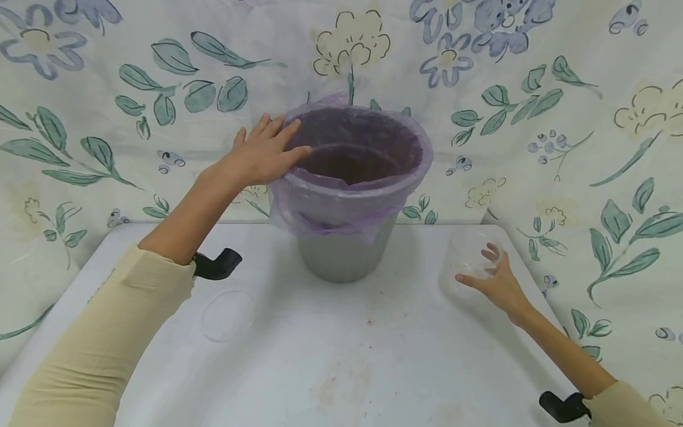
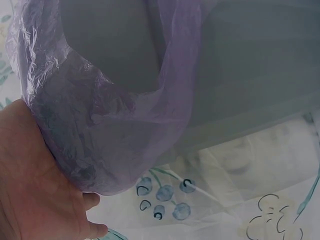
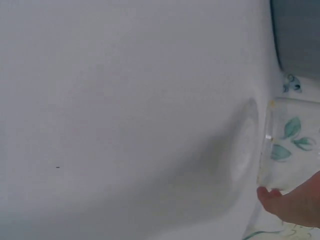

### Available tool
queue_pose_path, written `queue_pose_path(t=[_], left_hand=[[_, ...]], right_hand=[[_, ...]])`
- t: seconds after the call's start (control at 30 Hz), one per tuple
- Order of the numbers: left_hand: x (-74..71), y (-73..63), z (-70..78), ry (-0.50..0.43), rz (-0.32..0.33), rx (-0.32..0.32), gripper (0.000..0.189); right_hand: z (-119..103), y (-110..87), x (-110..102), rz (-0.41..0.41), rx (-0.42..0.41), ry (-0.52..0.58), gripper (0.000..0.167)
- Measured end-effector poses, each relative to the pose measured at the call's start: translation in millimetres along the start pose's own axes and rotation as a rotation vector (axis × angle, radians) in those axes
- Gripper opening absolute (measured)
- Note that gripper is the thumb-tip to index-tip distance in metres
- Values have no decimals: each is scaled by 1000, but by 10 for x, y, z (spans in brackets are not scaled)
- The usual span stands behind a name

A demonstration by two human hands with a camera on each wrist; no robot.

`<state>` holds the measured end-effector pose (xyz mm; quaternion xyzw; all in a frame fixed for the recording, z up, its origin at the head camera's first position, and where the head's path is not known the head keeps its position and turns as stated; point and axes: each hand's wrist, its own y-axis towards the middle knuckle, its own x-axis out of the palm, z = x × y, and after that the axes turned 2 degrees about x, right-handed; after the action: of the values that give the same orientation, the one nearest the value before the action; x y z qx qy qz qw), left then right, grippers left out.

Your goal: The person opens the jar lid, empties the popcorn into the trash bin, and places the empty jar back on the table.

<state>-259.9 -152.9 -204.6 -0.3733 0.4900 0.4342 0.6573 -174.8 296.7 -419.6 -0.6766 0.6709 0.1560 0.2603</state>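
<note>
A grey bin (image 1: 347, 255) stands at the back of the table, lined with a purple plastic bag (image 1: 341, 210) folded over its rim. My left hand (image 1: 267, 154) rests on the left side of that rim, fingers spread. In the left wrist view the same hand (image 2: 45, 180) lies against the crinkled bag (image 2: 115, 140). At the right, my right hand (image 1: 501, 284) holds a clear plastic container (image 1: 461, 255), thumb on the near side and fingers at the far side. The right wrist view catches the container's (image 3: 295, 135) see-through wall, with the hand (image 3: 295, 202) at its edge.
A thin clear round lid (image 1: 226, 316) lies flat on the white table (image 1: 288, 367), left of the middle. Small reddish crumbs and smears (image 1: 336, 385) mark the surface. Flowered cloth (image 1: 368, 53) hangs behind the table and along its sides.
</note>
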Motion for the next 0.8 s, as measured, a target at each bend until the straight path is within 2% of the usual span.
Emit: queue_pose_path(t=[0.3,0.5,0.63,0.8], left_hand=[[-32,0,-25,3,-33,-2,77],[-40,-25,-43,-22,-41,5,76],[-35,-52,-55,-44,-9,-1,75],[-7,-86,-73,-67,78,-32,74]], right_hand=[[146,-56,108,4,13,48,116],[238,-86,162,-12,-6,131,117],[273,-101,192,-19,-14,163,119],[318,-112,226,-17,5,161,127]])
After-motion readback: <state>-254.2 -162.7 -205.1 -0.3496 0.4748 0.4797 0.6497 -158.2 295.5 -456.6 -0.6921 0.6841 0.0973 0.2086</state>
